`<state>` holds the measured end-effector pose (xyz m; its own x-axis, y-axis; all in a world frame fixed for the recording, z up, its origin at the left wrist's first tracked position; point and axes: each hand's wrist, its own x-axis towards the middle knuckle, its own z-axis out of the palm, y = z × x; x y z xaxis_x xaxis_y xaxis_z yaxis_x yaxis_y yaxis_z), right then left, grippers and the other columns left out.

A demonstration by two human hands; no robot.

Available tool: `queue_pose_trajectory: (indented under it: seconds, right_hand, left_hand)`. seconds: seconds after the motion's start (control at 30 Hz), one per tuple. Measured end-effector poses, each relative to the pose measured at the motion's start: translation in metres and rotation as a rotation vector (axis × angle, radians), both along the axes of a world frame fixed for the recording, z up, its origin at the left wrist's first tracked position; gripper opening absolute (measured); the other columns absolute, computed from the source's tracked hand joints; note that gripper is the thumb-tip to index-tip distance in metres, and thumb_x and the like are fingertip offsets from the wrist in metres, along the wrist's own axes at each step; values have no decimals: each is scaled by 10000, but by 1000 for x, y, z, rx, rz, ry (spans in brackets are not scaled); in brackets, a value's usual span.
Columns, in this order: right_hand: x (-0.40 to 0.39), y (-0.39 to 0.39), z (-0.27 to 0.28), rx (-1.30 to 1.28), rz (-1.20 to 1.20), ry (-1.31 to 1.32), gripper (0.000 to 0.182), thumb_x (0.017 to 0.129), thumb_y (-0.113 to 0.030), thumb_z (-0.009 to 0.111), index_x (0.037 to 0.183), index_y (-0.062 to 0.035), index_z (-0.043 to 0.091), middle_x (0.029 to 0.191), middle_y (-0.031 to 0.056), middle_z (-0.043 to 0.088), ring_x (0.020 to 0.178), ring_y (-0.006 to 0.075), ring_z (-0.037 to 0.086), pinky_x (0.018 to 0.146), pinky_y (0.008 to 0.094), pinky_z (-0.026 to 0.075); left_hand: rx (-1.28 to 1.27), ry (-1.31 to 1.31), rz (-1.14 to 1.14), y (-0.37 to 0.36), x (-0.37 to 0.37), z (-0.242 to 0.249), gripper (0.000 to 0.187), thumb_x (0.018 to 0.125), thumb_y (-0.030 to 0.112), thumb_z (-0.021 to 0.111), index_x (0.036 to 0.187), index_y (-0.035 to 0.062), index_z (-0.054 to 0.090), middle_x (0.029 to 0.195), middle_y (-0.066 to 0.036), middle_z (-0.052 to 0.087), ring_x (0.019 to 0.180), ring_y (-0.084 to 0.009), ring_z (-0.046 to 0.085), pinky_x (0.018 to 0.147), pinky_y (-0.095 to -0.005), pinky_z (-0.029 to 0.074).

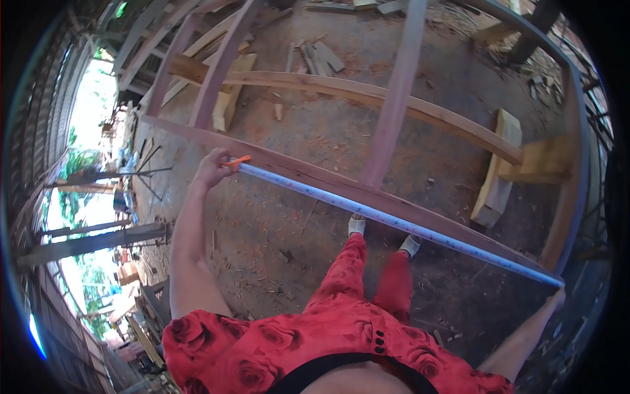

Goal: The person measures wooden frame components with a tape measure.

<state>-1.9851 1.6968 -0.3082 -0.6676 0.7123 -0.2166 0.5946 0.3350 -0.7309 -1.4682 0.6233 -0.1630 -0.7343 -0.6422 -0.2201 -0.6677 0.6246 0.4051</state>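
- Two bare hands are seen, set well apart. By the left hand, one orange piece is held between the fingers.
- The right hand is placed at the other end of the tape; how far its fingers are closed cannot be told, as they are small and dark there.
- One measuring tape is stretched between the two hands, its face marked along its length. It is laid along the near rail of one wooden frame, and its right end is brought to the frame's near right corner.
- Three crosspieces are joined to this rail: two near its left end and one around its middle. The right end is closed by one end member.
- One long lengthwise board is crossed over by the middle crosspiece.
- Two pale wooden blocks are set on the floor, one at the left and one at the right.
- Two feet in light footwear are planted near the rail. A red garment with printed roses is worn.
- Several offcuts are scattered on the brown floor, too many to be counted surely.
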Motion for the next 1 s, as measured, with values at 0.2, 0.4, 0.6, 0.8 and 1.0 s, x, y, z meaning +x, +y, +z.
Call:
queue_pose_trajectory:
  seconds: [0.2, 0.4, 0.6, 0.8, 1.0]
  right_hand:
    - [21, -61, 33, 293, 50, -114, 441, 732, -417, 652, 953, -38, 689, 942, 151, 663, 880, 261, 604, 778, 377, 461]
    - [31, -87, 39, 299, -60, 174, 379, 756, -356, 670, 961, -38, 677, 957, 137, 660, 863, 225, 607, 757, 340, 453]
    - [37, -106, 67, 705, 27, -167, 297, 716, -231, 692, 925, -21, 681, 850, 108, 662, 732, 183, 603, 672, 319, 471]
    - [9, -39, 11, 408, 385, -304, 484, 783, -434, 587, 1011, -13, 655, 956, 111, 658, 845, 231, 615, 756, 348, 479]
    - [-10, 15, 0, 438, 59, -204, 448, 837, -414, 544, 1050, -33, 647, 1020, 113, 649, 914, 238, 608, 827, 338, 458]
  left_hand:
    - [-17, -137, -152, 11, -20, 18, 479, 703, 146, 731, 1120, 3, 545, 1101, -145, 587, 1041, -266, 555, 904, -344, 428]
    - [-107, -162, -232, -13, -1, -9, 452, 665, 82, 727, 1075, 40, 540, 1000, -127, 576, 975, -282, 555, 856, -380, 437]
    - [-44, -81, -230, 1, -7, -4, 380, 720, 91, 710, 1064, 25, 563, 1023, -127, 601, 994, -261, 563, 863, -370, 438]
    - [-228, -214, -110, 19, -15, 19, 402, 728, 235, 710, 1064, 50, 593, 1070, -141, 595, 1024, -302, 560, 879, -364, 451]
    - [-199, -275, -255, 10, -23, 32, 358, 689, 193, 735, 953, 64, 529, 947, -105, 566, 903, -297, 581, 791, -374, 478]
